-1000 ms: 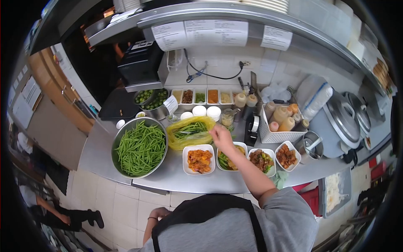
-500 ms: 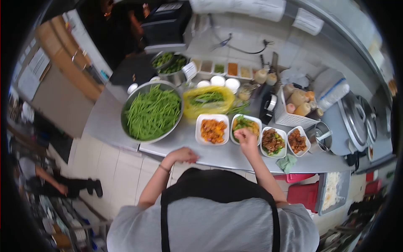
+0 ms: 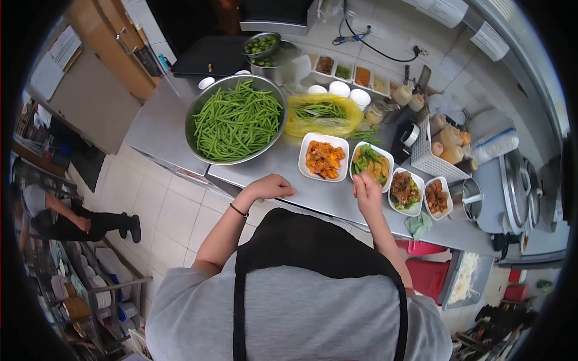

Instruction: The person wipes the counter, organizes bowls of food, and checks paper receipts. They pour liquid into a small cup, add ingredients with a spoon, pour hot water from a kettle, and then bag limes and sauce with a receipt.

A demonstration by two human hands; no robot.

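My right hand (image 3: 368,186) is closed, fingertips pinched at the near rim of a white bowl of greens and yellowish pieces (image 3: 371,163); anything between them is too small to make out. My left hand (image 3: 272,186) rests at the counter's front edge, fingers bent together, with no object seen in it. Between the hands and farther back is a white bowl of orange, saucy pieces (image 3: 324,157). To the right are a bowl of brown meat with greens (image 3: 406,191) and a bowl of browned pieces (image 3: 437,197). A large metal bowl of green beans (image 3: 238,120) stands at left.
A yellow plastic bag of greens (image 3: 322,114) lies behind the bowls. Spice containers (image 3: 343,71), a white basket of bottles (image 3: 439,150) and a metal pot (image 3: 466,195) stand along the back and right. A green cloth (image 3: 418,225) lies at the front edge. Another person (image 3: 60,210) is at far left.
The view has shifted, so the counter appears turned. My right hand has drawn back from over the greens to the bowl's near rim. My left hand remains near the counter edge.
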